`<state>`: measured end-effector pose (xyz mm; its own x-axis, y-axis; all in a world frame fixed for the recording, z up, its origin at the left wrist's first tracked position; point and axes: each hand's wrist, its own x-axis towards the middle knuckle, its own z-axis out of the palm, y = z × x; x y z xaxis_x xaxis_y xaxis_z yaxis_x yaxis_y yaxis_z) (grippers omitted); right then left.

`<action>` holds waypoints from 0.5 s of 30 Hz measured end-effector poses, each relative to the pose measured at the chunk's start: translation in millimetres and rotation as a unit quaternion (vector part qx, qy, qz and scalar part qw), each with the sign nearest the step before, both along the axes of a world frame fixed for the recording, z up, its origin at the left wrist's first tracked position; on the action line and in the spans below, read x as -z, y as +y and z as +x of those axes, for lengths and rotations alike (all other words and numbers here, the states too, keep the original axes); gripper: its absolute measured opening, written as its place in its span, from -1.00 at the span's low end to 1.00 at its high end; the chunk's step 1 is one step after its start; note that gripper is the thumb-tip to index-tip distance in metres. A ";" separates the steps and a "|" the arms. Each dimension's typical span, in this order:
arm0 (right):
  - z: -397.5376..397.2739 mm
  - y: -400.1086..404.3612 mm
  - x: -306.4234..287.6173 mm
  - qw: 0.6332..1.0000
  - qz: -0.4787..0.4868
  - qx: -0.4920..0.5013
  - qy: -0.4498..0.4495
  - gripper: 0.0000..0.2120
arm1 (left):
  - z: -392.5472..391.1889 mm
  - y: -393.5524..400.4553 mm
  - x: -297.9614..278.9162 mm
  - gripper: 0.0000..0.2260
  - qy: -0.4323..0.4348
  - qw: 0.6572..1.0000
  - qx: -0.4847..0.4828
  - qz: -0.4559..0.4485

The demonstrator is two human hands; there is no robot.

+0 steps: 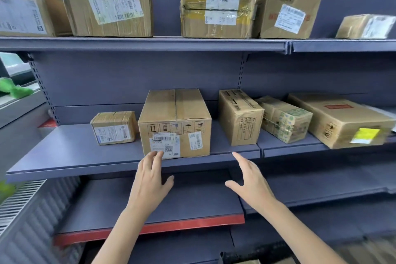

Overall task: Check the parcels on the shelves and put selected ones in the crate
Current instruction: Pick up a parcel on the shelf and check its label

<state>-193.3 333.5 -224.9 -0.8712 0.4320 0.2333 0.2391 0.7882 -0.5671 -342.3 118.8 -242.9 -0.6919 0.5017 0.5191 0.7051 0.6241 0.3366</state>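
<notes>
A brown cardboard parcel [174, 122] with handling symbols and white labels stands at the front of the middle shelf [70, 156]. My left hand [150, 180] is open, its fingertips touching the parcel's lower left label. My right hand [250, 180] is open, just below and right of the parcel, not touching it. A small taped parcel [114, 127] sits to the left. An upright parcel [240, 117], a green-printed parcel [284, 119] and a long flat parcel [340, 121] stand to the right. No crate is in view.
The top shelf [150, 44] carries several larger cardboard parcels, such as one with a tilted label [105, 2] and a taped one [217, 6]. A lower shelf with a red front edge [150, 228] lies under my arms. Something green [15, 90] shows at the far left.
</notes>
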 end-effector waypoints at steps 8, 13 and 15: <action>28.8 43.7 -2.9 0.999 -0.018 0.027 -0.003 -0.29 | 25.1 35.6 -15.4 -0.39 -0.012 1.000 0.025 0.002; 25.2 88.6 -7.9 1.000 -0.019 0.010 0.004 -0.30 | 32.5 92.6 -24.0 -0.40 0.024 0.998 0.059 0.002; 27.3 117.8 -12.2 1.000 -0.024 0.003 0.010 -0.30 | 37.1 125.2 -25.1 -0.40 0.023 0.998 0.065 0.004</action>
